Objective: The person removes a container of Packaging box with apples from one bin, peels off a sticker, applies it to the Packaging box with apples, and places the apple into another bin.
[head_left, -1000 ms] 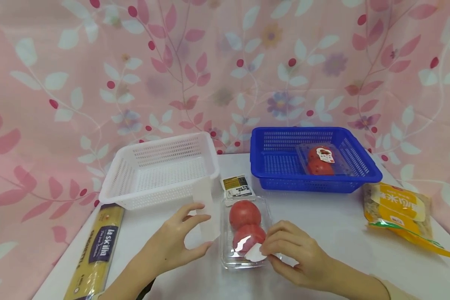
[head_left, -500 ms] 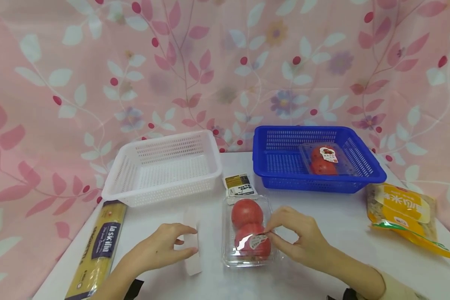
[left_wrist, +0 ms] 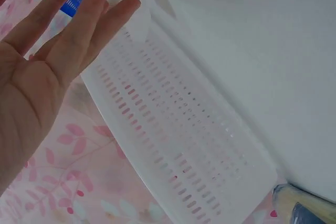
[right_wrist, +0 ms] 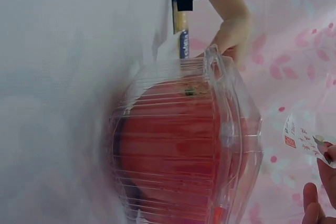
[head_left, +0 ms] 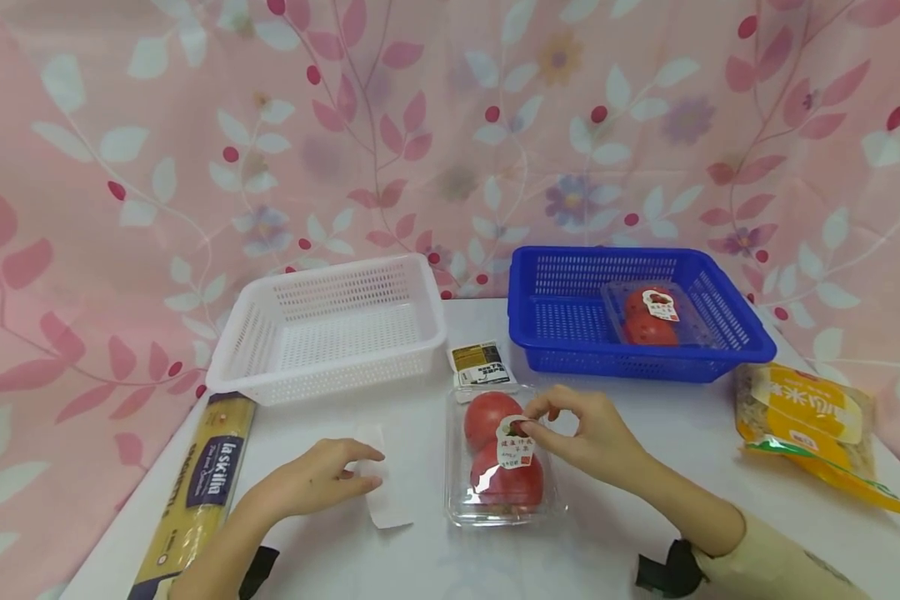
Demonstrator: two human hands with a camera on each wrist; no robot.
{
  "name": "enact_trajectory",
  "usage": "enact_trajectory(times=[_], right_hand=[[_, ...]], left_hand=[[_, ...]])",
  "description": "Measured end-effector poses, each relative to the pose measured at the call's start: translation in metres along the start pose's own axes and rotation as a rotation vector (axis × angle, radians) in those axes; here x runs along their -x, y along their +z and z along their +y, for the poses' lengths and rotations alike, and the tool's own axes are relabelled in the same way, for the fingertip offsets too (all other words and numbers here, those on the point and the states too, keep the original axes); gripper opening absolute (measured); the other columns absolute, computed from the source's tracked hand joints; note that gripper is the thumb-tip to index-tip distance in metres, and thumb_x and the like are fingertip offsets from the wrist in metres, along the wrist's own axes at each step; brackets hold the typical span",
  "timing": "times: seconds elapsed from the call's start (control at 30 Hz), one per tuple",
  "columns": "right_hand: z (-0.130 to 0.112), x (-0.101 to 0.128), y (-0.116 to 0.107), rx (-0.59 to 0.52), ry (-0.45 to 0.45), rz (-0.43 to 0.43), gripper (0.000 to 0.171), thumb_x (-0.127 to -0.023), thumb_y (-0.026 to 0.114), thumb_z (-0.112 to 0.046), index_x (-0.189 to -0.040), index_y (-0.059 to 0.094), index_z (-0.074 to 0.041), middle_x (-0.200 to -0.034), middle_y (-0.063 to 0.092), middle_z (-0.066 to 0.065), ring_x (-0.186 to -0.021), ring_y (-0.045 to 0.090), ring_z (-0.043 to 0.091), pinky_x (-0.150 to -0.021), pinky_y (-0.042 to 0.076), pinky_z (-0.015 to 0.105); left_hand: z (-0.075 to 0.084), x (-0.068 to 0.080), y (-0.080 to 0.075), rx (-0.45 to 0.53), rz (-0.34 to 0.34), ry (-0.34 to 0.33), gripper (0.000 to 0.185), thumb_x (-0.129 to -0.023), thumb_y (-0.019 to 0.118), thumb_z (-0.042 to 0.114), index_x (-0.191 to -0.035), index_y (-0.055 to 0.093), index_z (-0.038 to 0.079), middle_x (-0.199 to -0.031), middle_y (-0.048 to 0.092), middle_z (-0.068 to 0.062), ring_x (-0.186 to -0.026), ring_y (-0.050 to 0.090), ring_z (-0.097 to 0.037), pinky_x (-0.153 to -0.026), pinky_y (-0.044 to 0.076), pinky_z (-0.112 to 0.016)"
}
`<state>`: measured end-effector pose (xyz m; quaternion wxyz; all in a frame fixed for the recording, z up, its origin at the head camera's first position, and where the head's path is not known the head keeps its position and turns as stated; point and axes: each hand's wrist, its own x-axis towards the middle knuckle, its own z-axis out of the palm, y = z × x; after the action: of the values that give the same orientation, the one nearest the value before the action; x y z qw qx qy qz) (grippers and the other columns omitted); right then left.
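Observation:
My right hand [head_left: 581,429] pinches the top edge of a white printed label [head_left: 516,450], between thumb and forefinger. In the head view the label appears over a clear plastic box [head_left: 459,500] with two red tomatoes [head_left: 492,419] inside. The right wrist view shows the label [right_wrist: 300,136] held apart from the lid, above the box [right_wrist: 239,129]. Left of the box lies a white paper strip [head_left: 390,500]. My left hand [head_left: 330,477] is beside the strip, thumb and forefinger spread. In the left wrist view the left hand's fingers [left_wrist: 73,38] are extended.
A white basket [head_left: 322,385] stands at back left, a blue basket [head_left: 645,363] with a labelled tomato box [head_left: 656,321] at back right. A small packet [head_left: 480,364] lies behind the near box. Spaghetti [head_left: 202,492] lies left; a yellow bag [head_left: 806,421] lies right.
The white strip has gone from upright by my left hand to lying lower on the table. My right hand has raised the label and turned its printed face into view.

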<state>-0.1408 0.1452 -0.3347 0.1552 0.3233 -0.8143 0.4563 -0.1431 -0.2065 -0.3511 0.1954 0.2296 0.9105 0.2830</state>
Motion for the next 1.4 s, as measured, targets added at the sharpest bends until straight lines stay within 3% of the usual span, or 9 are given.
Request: enact_trajectory(times=[0.13,0.23,0.4,0.57,0.67,1.0,1.1,1.27,1.4], right_hand=[[0.006,-0.008,0.003,0.01,0.115,-0.036,0.011,-0.079,0.071,-0.01,-0.085,0.066,-0.018,-0.079,0.061,-0.011,-0.075,0.054,0.013,-0.063,0.046,0.024],[0.011,-0.014,0.005,0.017,0.163,-0.055,0.011,-0.079,0.072,-0.012,-0.083,0.065,-0.019,-0.076,0.058,-0.012,-0.075,0.053,0.013,-0.063,0.046,0.025],[0.016,-0.021,0.011,0.004,0.216,-0.079,0.009,-0.079,0.071,-0.013,-0.083,0.065,-0.019,-0.074,0.058,-0.01,-0.074,0.053,0.013,-0.063,0.047,0.028],[0.019,-0.023,0.014,-0.012,0.226,-0.093,0.009,-0.079,0.071,-0.012,-0.082,0.065,-0.017,-0.075,0.059,-0.009,-0.072,0.053,0.012,-0.062,0.047,0.028],[0.021,-0.024,0.016,-0.006,0.203,-0.099,0.009,-0.078,0.072,-0.012,-0.08,0.065,-0.017,-0.074,0.059,-0.01,-0.071,0.053,0.012,-0.06,0.045,0.026],[0.026,-0.025,0.021,-0.001,0.183,-0.123,0.007,-0.079,0.071,-0.011,-0.08,0.065,-0.015,-0.074,0.058,-0.01,-0.07,0.052,0.014,-0.058,0.042,0.024],[0.027,-0.024,0.023,0.011,0.175,-0.133,0.007,-0.079,0.071,-0.011,-0.08,0.065,-0.015,-0.073,0.057,-0.01,-0.069,0.052,0.016,-0.057,0.042,0.023],[0.029,-0.024,0.025,0.044,0.142,-0.136,0.008,-0.078,0.072,-0.011,-0.079,0.065,-0.015,-0.07,0.055,-0.011,-0.068,0.052,0.019,-0.055,0.04,0.023],[0.032,-0.023,0.028,0.081,0.125,-0.136,0.011,-0.077,0.072,-0.011,-0.079,0.063,-0.017,-0.07,0.054,-0.012,-0.067,0.052,0.019,-0.055,0.04,0.022]], left_hand=[[0.001,0.0,-0.004,-0.065,-0.005,-0.021,0.048,-0.088,0.057,0.041,-0.118,0.058,0.003,-0.12,0.056,-0.013,-0.107,0.053,-0.031,-0.088,0.043,-0.049],[0.004,-0.001,-0.004,-0.146,0.036,0.03,0.045,-0.089,0.056,0.039,-0.117,0.059,0.003,-0.119,0.055,-0.01,-0.11,0.05,-0.03,-0.089,0.042,-0.047],[0.023,-0.01,-0.001,-0.322,0.256,0.229,0.027,-0.088,0.061,0.027,-0.11,0.063,0.011,-0.111,0.054,-0.003,-0.094,0.056,-0.017,-0.074,0.05,-0.03],[0.048,-0.023,0.006,-0.469,0.44,0.492,0.023,-0.081,0.068,0.019,-0.103,0.065,0.014,-0.117,0.054,-0.006,-0.102,0.054,-0.019,-0.079,0.05,-0.03],[0.058,-0.029,0.013,-0.509,0.475,0.611,0.023,-0.079,0.07,0.018,-0.1,0.066,0.013,-0.116,0.055,-0.008,-0.104,0.054,-0.021,-0.083,0.049,-0.031],[0.08,-0.046,0.034,-0.562,0.486,0.865,0.029,-0.074,0.07,0.01,-0.101,0.062,0.01,-0.112,0.059,-0.005,-0.111,0.052,-0.02,-0.092,0.043,-0.031],[0.083,-0.049,0.04,-0.612,0.479,0.873,0.032,-0.076,0.07,0.016,-0.106,0.062,0.009,-0.113,0.059,-0.005,-0.112,0.052,-0.019,-0.089,0.045,-0.03],[0.085,-0.051,0.05,-0.682,0.399,0.784,0.042,-0.09,0.054,0.036,-0.124,0.054,0.011,-0.125,0.054,-0.004,-0.12,0.045,-0.017,-0.092,0.042,-0.032],[0.086,-0.053,0.055,-0.714,0.357,0.737,0.05,-0.094,0.044,0.044,-0.132,0.048,0.012,-0.131,0.05,-0.002,-0.124,0.041,-0.015,-0.094,0.039,-0.032]])
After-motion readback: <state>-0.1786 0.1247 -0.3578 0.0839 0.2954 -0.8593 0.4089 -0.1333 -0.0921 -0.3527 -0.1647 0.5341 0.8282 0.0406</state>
